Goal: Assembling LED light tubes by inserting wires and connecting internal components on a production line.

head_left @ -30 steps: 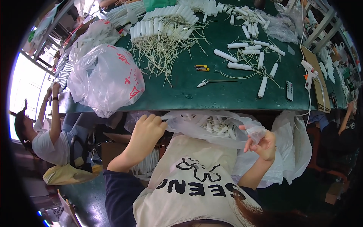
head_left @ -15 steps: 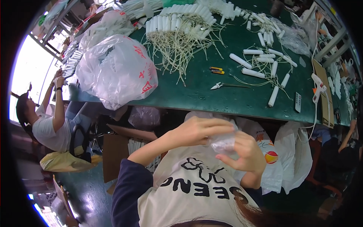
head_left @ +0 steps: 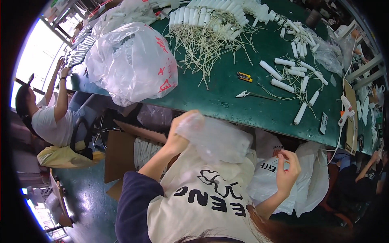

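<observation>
My left hand (head_left: 183, 133) is closed on one end of a clear plastic bag (head_left: 221, 139). The bag spreads out to the right, over my lap and just below the table's front edge. Apart from it, farther right, my right hand (head_left: 288, 172) is raised with its fingers loosely curled and nothing visible in them. White printed plastic bags (head_left: 263, 182) hang or stand behind that hand, below the table.
On the green table (head_left: 198, 97) lie a big stuffed plastic bag (head_left: 129, 65), white tubes with pale wires (head_left: 202, 18), loose white tubes (head_left: 283, 85), two batteries (head_left: 244, 77), a pointed tool (head_left: 255, 95) and a remote (head_left: 323, 123). A carton (head_left: 121, 156) stands below; a person (head_left: 52, 117) sits left.
My hands were together around the crumpled clear bag. They have moved apart: the left hand went left with the bag, now spread open, and the right hand let go and moved right.
</observation>
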